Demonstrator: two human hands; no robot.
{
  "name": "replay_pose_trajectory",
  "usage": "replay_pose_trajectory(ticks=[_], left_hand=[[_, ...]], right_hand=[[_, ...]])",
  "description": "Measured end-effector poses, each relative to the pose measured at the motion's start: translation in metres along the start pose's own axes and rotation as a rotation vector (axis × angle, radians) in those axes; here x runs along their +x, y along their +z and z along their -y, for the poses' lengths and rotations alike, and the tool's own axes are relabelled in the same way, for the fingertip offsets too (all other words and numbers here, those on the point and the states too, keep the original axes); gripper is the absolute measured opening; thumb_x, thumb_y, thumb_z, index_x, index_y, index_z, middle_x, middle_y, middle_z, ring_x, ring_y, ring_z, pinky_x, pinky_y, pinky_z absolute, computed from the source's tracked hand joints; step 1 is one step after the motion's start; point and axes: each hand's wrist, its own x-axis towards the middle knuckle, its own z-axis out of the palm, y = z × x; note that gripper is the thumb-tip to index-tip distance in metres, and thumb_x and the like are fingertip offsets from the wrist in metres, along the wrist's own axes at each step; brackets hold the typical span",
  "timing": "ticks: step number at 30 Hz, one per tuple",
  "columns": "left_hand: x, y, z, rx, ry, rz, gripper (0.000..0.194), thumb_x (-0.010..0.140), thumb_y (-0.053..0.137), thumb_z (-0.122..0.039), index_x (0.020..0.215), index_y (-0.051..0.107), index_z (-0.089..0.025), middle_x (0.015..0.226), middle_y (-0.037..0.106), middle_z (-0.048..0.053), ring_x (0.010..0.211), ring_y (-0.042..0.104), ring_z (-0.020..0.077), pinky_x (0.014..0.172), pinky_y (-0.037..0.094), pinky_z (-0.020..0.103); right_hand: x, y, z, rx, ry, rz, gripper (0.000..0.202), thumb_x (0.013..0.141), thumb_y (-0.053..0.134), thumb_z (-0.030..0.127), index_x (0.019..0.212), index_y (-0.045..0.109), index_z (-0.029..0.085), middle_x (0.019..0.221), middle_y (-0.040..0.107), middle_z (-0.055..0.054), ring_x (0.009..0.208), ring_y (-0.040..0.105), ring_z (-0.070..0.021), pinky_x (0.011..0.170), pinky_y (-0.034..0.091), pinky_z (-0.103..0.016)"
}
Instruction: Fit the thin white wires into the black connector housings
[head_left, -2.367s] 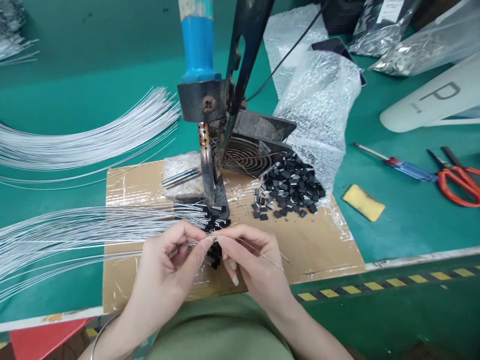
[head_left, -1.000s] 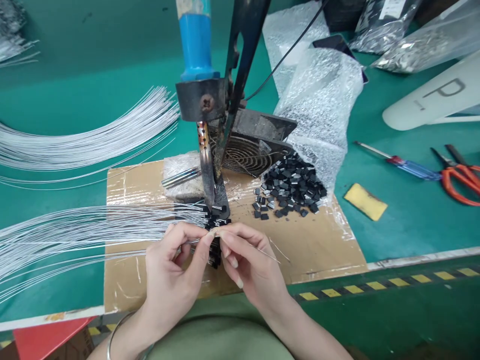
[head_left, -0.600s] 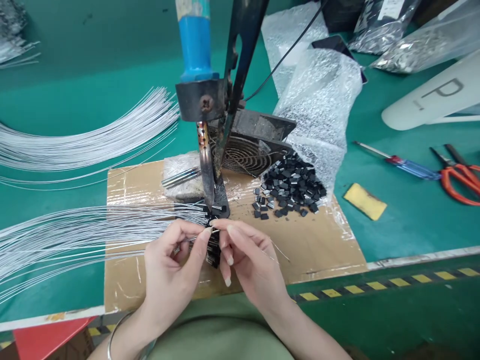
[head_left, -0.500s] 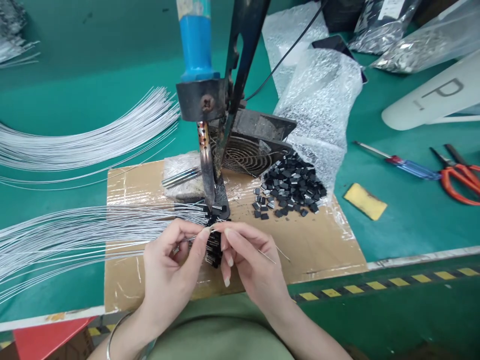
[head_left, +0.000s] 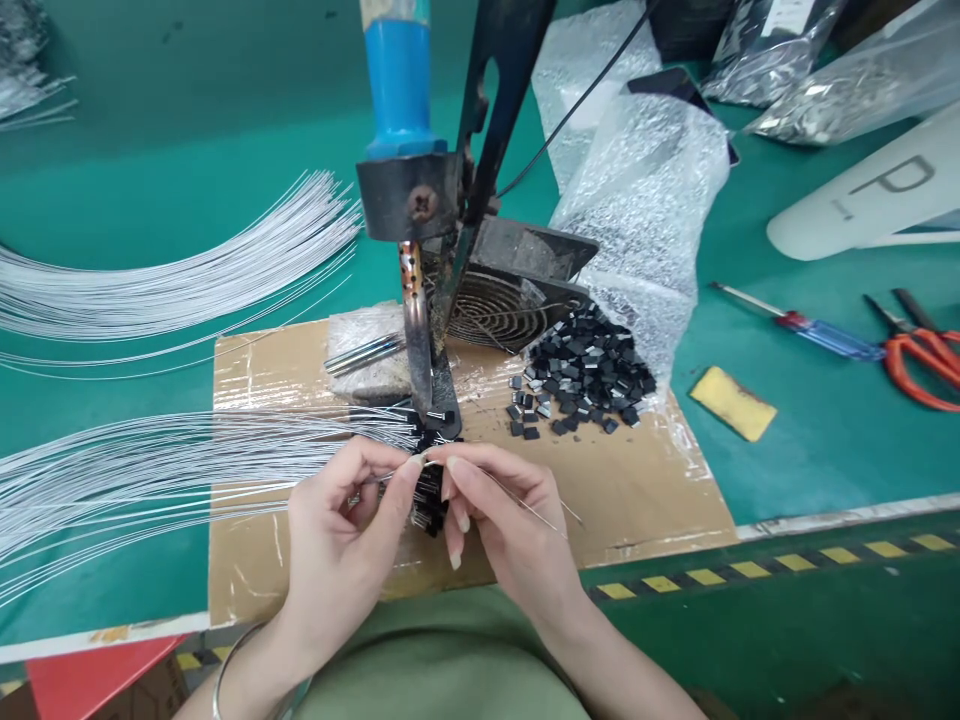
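Both hands meet just below the tip of a soldering iron (head_left: pixel 417 330) held upright in a stand. My left hand (head_left: pixel 349 530) pinches a thin white wire between thumb and index finger. Close beside it, my right hand (head_left: pixel 510 510) is closed on thin wire too, and fine wire ends stick out past its knuckles. Behind the fingers lie black connectors (head_left: pixel 429 500) joined to a bundle of white wires (head_left: pixel 247 450) that runs off to the left. The fingertips partly hide the wire ends.
A pile of small black connectors (head_left: pixel 592 370) lies on the cardboard (head_left: pixel 630 490) by a fan (head_left: pixel 499 305). More white wires (head_left: pixel 247 250) lie at upper left. To the right are a yellow sponge (head_left: pixel 733 403), a screwdriver (head_left: pixel 832 337) and red-handled scissors (head_left: pixel 922 365).
My right hand has shifted slightly to the right, and the wire ends behind it reach farther right. The left hand stays nearly in place. The whole view has moved slightly.
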Motion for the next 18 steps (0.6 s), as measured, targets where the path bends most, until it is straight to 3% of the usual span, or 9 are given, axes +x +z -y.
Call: replay_pose_trajectory(ticks=[6, 18], left_hand=[[0.0005, 0.0025, 0.0007, 0.004, 0.014, -0.009, 0.018, 0.098, 0.068, -0.031, 0.085, 0.071, -0.019, 0.063, 0.057, -0.003, 0.052, 0.042, 0.0101, 0.048, 0.029, 0.024], [-0.0024, 0.0025, 0.0032, 0.025, 0.080, -0.027, 0.007, 0.095, 0.073, -0.022, 0.088, 0.075, -0.022, 0.075, 0.071, 0.000, 0.064, 0.059, 0.0113, 0.055, 0.042, 0.022]], right_hand=[[0.0009, -0.0009, -0.0043, -0.039, -0.005, -0.032, 0.014, 0.086, 0.085, 0.035, 0.092, 0.087, 0.023, 0.068, 0.068, 0.001, 0.043, 0.057, -0.0079, 0.038, 0.056, -0.019], [-0.0005, 0.0001, -0.0037, 0.015, -0.028, -0.005, 0.006, 0.088, 0.084, 0.030, 0.090, 0.087, 0.025, 0.066, 0.066, 0.003, 0.043, 0.060, -0.0062, 0.038, 0.055, -0.015]])
